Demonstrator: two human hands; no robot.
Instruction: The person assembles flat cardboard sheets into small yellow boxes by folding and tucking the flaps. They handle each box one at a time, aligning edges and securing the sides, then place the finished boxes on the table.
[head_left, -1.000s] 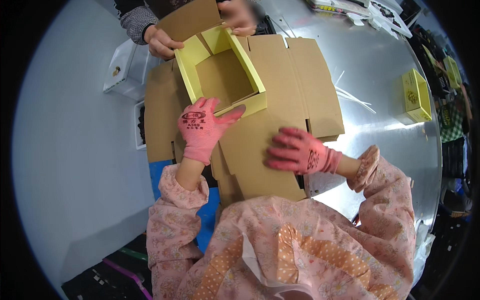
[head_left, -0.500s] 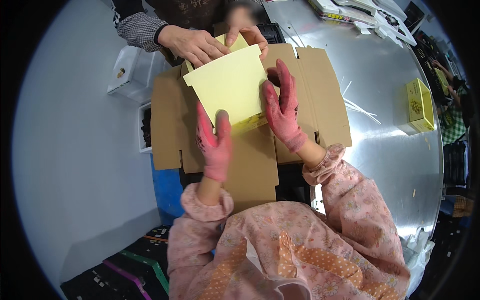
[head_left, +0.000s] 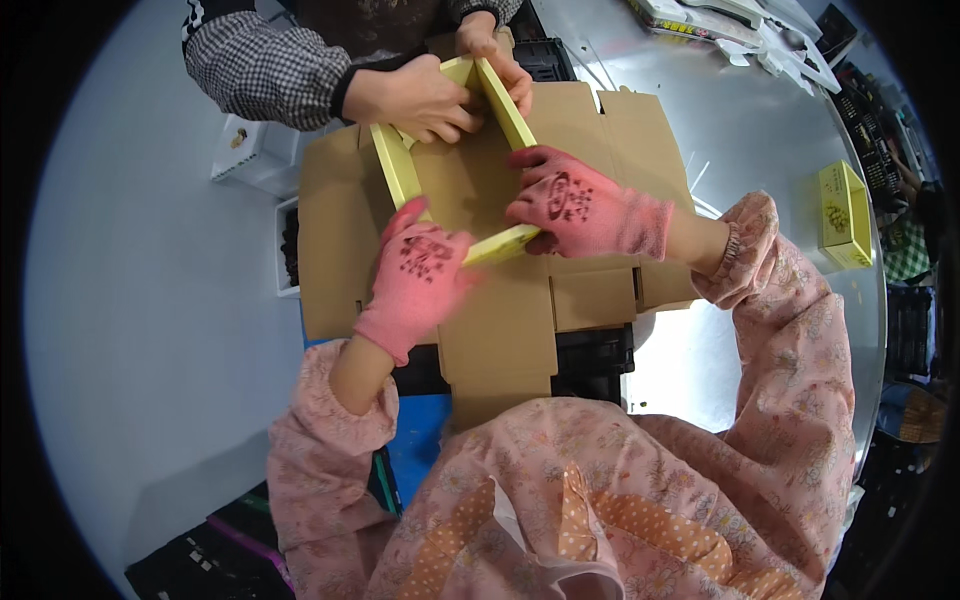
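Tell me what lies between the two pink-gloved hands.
In the head view, the yellow box's near wall lies between the left hand and the right hand.

this looks like a packing workshop. beneath the pink-gloved fingers lie flat brown cardboard sheets, with a black plastic crate showing under their near edge. well to the fingers' right, a shiny metal tabletop holds a small open yellow cardboard box. left of the fingers sits a white box; beyond them is a co-worker's black-and-white checked sleeve.
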